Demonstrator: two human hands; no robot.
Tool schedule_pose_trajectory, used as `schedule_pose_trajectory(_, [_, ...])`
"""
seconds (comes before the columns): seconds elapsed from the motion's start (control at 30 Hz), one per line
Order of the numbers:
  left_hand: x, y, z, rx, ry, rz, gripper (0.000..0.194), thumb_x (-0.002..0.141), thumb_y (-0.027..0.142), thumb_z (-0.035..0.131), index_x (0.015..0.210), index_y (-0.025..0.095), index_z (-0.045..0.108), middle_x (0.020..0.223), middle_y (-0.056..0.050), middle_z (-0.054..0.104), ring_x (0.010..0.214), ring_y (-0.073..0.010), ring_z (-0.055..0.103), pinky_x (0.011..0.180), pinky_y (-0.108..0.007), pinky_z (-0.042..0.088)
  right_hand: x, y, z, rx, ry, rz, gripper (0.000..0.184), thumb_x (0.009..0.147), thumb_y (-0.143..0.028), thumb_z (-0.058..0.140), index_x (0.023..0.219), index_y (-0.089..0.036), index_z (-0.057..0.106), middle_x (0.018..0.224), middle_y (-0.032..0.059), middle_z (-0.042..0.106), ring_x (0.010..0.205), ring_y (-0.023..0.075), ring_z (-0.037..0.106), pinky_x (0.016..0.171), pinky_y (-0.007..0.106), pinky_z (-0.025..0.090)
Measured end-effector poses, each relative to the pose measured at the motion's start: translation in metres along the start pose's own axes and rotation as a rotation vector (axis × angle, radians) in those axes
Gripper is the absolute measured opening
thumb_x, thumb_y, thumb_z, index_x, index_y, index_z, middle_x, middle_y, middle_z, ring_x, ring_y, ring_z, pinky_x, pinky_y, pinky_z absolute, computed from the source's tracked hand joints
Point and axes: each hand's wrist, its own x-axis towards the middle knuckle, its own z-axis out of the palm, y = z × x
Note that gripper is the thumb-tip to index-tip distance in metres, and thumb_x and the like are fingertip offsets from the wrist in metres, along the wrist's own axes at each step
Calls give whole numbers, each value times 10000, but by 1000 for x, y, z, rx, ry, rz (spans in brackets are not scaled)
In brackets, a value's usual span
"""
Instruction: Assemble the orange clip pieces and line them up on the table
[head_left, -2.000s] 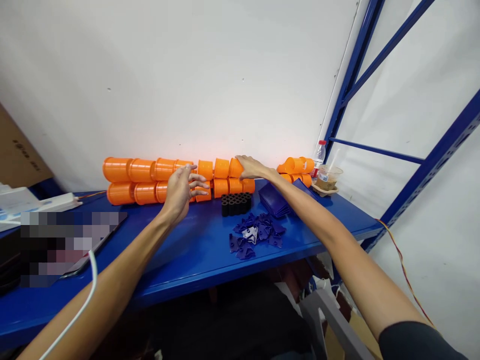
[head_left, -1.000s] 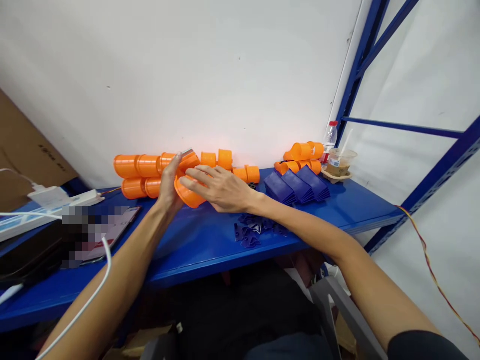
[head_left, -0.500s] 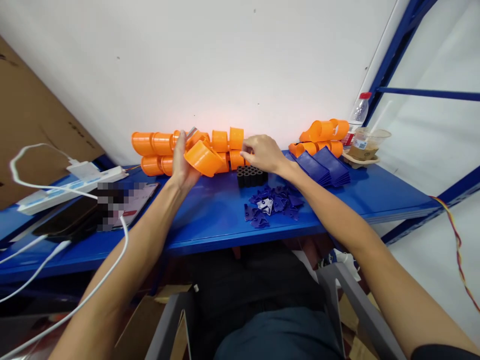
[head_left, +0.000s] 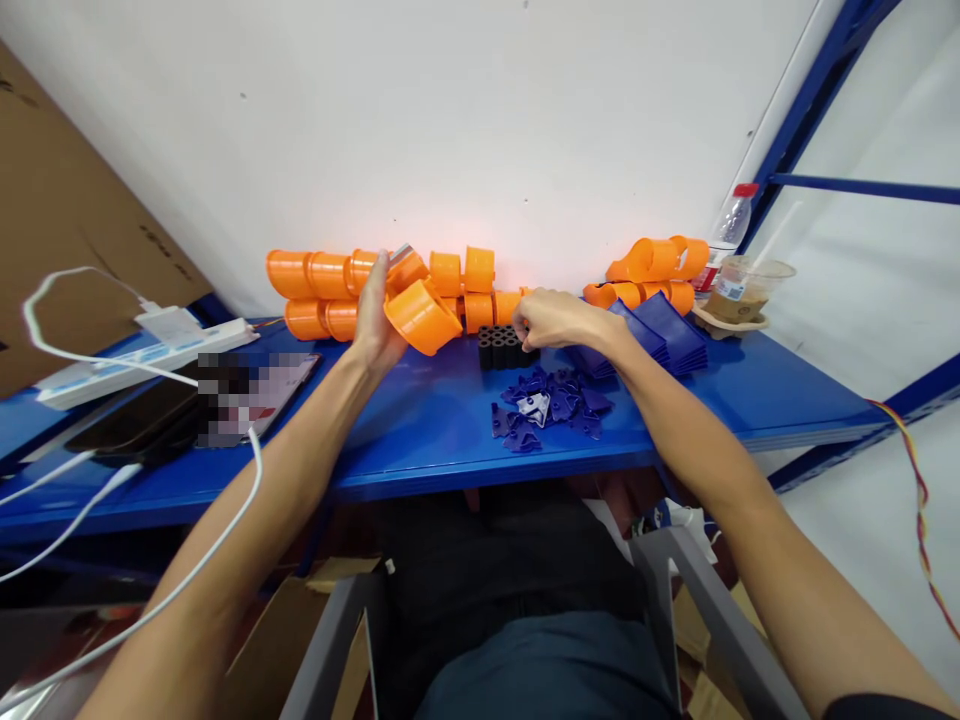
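Observation:
My left hand [head_left: 379, 318] is wrapped round an orange plastic piece with a short open cylinder [head_left: 424, 318], held tilted above the blue table [head_left: 435, 420]. A grey strip shows at the top of that piece, beside my thumb. My right hand [head_left: 553, 318] reaches down at the right end of a block of short black tubes [head_left: 501, 346]. Its fingers are bent together against the end tubes, and what lies between the fingertips is hidden. Nearer me, in front of the tubes, lies a loose pile of small dark blue plastic pieces [head_left: 564, 400], with one pale piece [head_left: 535, 407] among them.
Stacked orange cylinders [head_left: 309, 275] line the wall behind my hands. More orange pieces [head_left: 651, 262] and blue flat sheets [head_left: 679, 335] sit at the right, beside a bottle [head_left: 729, 225] and a drink cup [head_left: 739, 290]. A power strip [head_left: 146, 362], phones and white cables occupy the left.
My right hand has moved from beside the orange cylinders down and right to the right end of the black tubes. The left hand keeps its hold on the orange piece.

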Motion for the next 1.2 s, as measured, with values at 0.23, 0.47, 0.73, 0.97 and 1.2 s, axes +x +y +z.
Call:
schedule_pose_trajectory(0.23, [-2,1,4,-105,26,-22,328,1164,422,477,1053,217,709,1090,-66,829,1107,-242,760,864,-341,651,3,-4,10,-38,60,-11,200,729,1,737,834,-163,783,809,115,715,968,346,745,792,421,556])
schedule_pose_trajectory(0.47, [-1,1,3,-66,21,-27,358,1184,402,424,1069,207,701,1098,-70,827,1072,-224,747,898,-336,633,0,-1,-1,26,6,16,153,713,-9,796,716,-156,756,711,79,705,838,301,759,738,389,544])
schedule_pose_trajectory(0.73, [6,-3,-7,-73,-52,-140,346,1129,472,531,1067,213,752,987,-99,801,903,-243,772,737,-343,666,-18,20,-34,589,319,-132,184,772,-30,814,687,-161,715,567,-36,658,505,99,605,510,234,462])
schedule_pose_trajectory(0.97, [-5,-8,-2,52,-315,-241,454,1085,540,625,1248,144,775,1091,-160,819,1005,-328,811,839,-444,690,-5,1,-14,738,751,-193,69,876,-175,774,870,-150,709,710,-48,662,646,98,647,636,226,503])
schedule_pose_trajectory(1.2, [-5,-14,-3,144,-323,-209,487,1072,592,655,1215,141,769,1091,-163,813,1034,-327,818,804,-407,673,11,-23,18,595,718,-96,127,960,-269,669,1020,-164,708,823,-9,629,846,165,646,778,294,504])
